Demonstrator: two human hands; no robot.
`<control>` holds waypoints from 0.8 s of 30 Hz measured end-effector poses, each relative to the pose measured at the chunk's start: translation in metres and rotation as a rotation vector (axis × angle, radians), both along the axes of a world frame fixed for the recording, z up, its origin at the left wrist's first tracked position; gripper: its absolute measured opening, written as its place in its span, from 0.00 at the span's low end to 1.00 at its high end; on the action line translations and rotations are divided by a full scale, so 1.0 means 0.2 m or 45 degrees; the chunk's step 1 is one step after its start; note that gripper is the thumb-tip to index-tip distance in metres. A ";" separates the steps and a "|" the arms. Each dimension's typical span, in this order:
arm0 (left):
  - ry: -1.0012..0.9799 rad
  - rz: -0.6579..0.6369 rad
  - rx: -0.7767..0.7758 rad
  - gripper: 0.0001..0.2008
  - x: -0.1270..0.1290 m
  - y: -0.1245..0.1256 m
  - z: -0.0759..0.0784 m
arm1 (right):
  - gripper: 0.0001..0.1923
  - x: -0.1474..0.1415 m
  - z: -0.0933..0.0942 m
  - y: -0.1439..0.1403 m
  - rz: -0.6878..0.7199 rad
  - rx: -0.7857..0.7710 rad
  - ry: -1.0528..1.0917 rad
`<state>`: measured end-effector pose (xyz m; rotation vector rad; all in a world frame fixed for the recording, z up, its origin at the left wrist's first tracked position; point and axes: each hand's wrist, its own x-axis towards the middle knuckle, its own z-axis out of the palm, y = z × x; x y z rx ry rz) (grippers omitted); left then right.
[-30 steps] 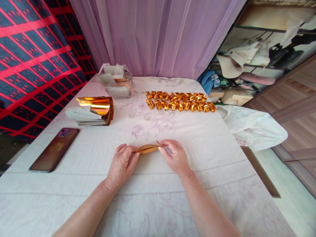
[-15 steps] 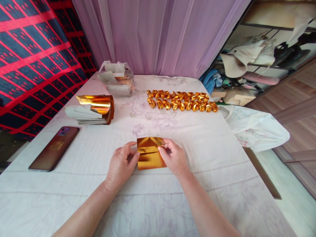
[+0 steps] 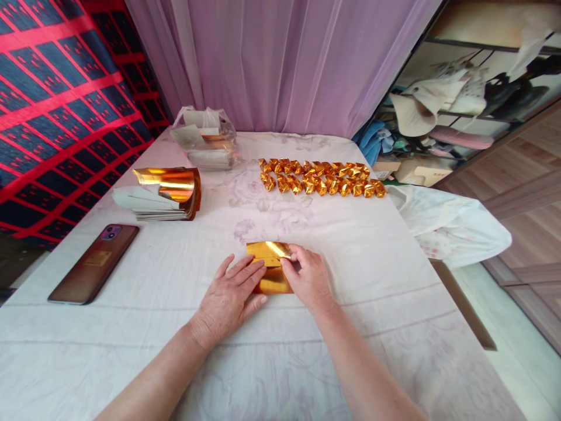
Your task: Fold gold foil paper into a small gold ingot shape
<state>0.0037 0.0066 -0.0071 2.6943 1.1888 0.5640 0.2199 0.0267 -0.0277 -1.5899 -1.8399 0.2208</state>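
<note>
Since half a second ago, the left hand has come off its pinch at the side of the gold foil sheet and now lies palm down over the sheet's left part. That hand is open and grasps nothing: the fingers reach forward and right across the foil, the thumb held apart toward its lower left. The right hand keeps the right side pinched between thumb and forefinger, the gap closed down to the foil's thickness.

The sheet lies about midway between the table's left and right edges, well apart from the far one. It is ahead and to the right of the left palm, and directly left of the right hand's pinch; both hands touch it. Its middle seam runs side to side, roughly along the far edge, from the left fingertips to the right pinch. Which way the sheet is longer, I cannot tell.

Two rows of folded gold foil pieces stand toward the far right corner. A sheaf of foil-faced paper and a smartphone lie by the left edge, with a clear plastic bag of paper at the far left corner.
</note>
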 end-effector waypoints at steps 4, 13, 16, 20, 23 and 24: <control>0.033 0.019 -0.033 0.27 0.01 -0.01 -0.03 | 0.13 0.00 0.00 0.00 -0.012 -0.023 -0.005; 0.058 0.040 -0.046 0.26 0.02 -0.02 -0.03 | 0.14 0.01 0.02 0.00 -0.051 0.132 0.056; 0.057 0.046 -0.071 0.26 0.02 -0.01 -0.03 | 0.13 0.01 0.04 -0.01 0.061 0.188 0.034; 0.039 0.059 -0.101 0.24 0.03 -0.01 -0.03 | 0.13 0.00 0.05 -0.01 0.262 0.127 -0.068; 0.034 0.072 -0.108 0.23 0.03 -0.01 -0.03 | 0.11 -0.01 0.05 -0.01 0.319 0.096 -0.161; 0.035 0.074 -0.105 0.23 0.03 -0.01 -0.03 | 0.11 -0.01 0.05 -0.01 0.327 0.092 -0.179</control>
